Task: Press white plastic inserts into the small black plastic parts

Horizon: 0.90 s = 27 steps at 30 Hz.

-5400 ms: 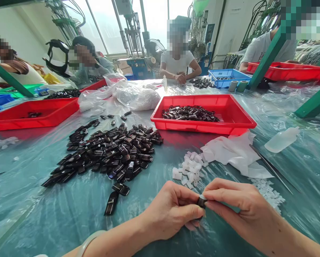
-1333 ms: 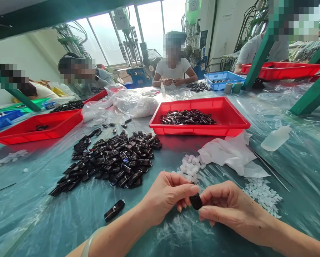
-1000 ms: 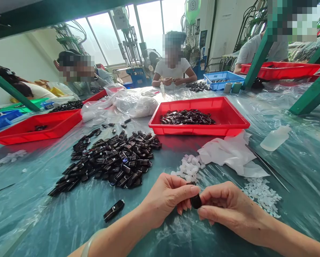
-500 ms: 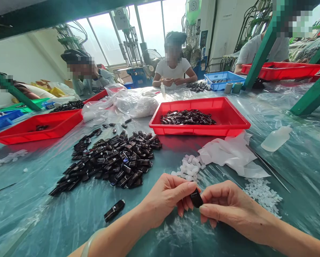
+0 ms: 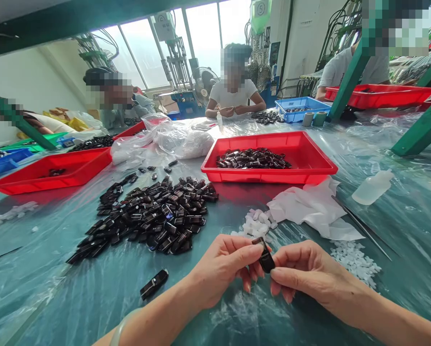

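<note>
The bare left hand (image 5: 224,274) pinches the upper end of a small, glossy black oblong piece (image 5: 267,259) between thumb and fingers. The bare right hand (image 5: 311,269) has its fingers curled and its thumb at the piece's lower end; whether it grips or merely touches there, I cannot tell. For handling this well, a firm left pinch near the end and light turning with the right fingertips seem best, since a glossy surface may slip. Tilting the face toward the light should help inspection. Beyond lie a heap of similar black pieces (image 5: 154,211), a cluster of chunky white translucent bits (image 5: 257,222) and, farther, a red rectangular plastic tray (image 5: 269,177).
</note>
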Available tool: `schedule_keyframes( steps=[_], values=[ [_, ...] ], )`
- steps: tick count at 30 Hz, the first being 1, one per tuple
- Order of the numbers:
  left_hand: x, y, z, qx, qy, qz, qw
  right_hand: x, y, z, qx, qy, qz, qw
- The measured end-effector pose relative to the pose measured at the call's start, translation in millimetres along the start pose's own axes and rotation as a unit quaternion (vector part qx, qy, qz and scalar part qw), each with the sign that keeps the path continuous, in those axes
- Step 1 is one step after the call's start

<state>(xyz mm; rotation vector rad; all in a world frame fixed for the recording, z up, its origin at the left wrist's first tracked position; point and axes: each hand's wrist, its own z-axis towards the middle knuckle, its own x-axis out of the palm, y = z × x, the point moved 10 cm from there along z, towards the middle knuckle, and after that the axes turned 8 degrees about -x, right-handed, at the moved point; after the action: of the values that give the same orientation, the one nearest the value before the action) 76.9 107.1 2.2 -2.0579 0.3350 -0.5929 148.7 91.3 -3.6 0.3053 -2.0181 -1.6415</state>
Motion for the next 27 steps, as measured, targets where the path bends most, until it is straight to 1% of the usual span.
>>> schedule_keyframes(
  steps=[4,9,20,27],
  values=[
    [-3.1,-0.3,1.2,0.007,-0.010,-0.008,1.000,-2.1,-0.3,0.1,-0.004,-0.011,0.006,1.000],
    [-7.6,-0.4,1.3,0.021,-0.035,0.010,0.999,-3.1,-0.6,1.0,-0.006,-0.018,0.001,1.000],
    [-5.0,0.5,1.6,0.008,-0.031,0.025,0.999,-1.2,-0.5,1.0,-0.010,-0.018,-0.039,0.999],
    [-4.6,2.4,1.5,0.001,-0.031,0.031,0.999,0.0,-1.0,0.3,-0.009,-0.010,-0.040,0.999]
  ],
)
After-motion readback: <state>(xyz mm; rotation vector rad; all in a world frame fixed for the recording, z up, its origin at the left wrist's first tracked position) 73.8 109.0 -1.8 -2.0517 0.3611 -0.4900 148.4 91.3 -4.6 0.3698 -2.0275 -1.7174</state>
